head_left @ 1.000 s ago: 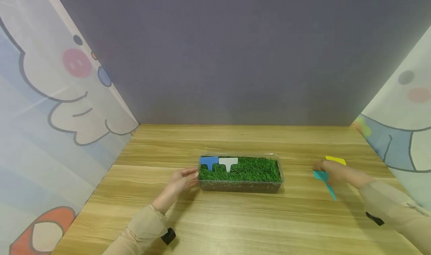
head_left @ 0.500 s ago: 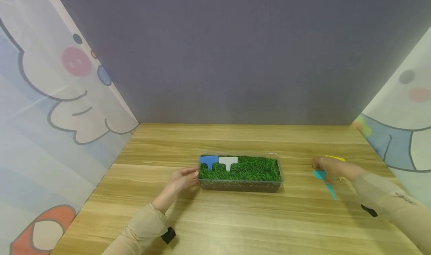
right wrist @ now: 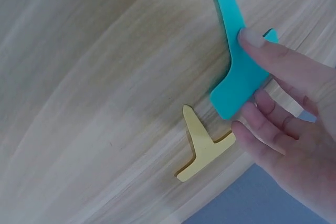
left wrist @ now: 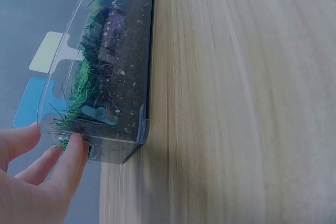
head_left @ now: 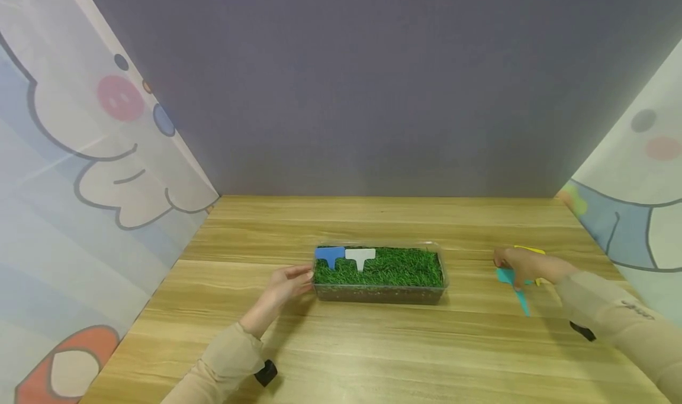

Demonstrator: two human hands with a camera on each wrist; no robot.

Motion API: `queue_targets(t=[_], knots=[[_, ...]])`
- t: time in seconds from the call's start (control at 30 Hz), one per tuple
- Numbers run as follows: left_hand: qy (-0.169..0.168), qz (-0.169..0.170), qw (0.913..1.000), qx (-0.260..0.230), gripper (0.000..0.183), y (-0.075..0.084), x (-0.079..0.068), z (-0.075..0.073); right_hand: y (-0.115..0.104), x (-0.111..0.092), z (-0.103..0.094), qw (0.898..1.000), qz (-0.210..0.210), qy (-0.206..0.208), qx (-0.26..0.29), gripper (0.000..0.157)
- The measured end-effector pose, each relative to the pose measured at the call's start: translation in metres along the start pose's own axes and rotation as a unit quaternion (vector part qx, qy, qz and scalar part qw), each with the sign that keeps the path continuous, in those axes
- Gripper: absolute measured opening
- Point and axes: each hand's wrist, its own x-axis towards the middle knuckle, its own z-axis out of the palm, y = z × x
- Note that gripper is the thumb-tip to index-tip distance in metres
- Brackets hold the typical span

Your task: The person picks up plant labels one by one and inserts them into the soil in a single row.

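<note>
With arms (head_left: 613, 318) spread, the left hand (head_left: 289, 284) extends relaxed fingers (left wrist: 68, 165); the right hand (head_left: 526, 265) pinches.

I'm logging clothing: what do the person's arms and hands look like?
Left hand and right hand are ungloved. The left sleeve and right sleeve are long and beige; a small black block shows beside each. The right has a dark marking, too small to read.

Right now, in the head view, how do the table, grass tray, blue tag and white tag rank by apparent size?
Largest: table
Next: grass tray
Smallest: blue tag and white tag, which look too alike to rank.
</note>
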Motion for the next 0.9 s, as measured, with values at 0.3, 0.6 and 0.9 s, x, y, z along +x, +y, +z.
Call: queue_targets(t=[0.3,0.6,0.9], knots=[[-0.007,0.002,0.9999,0.007,0.036,-0.001,0.000,-0.001,0.003,-0.004,0.001,1.000,-0.011,0.012,-0.004,0.039],[-0.006,0.000,0.9999,0.011,0.036,-0.001,0.000,-0.001,0.004,-0.006,-0.005,0.997,-0.023,-0.025,0.066,0.037],[-0.006,0.000,0.9999,0.009,0.037,0.001,0.000,0.000,0.012,-0.006,-0.001,0.999,-0.016,-0.016,0.043,0.049]])
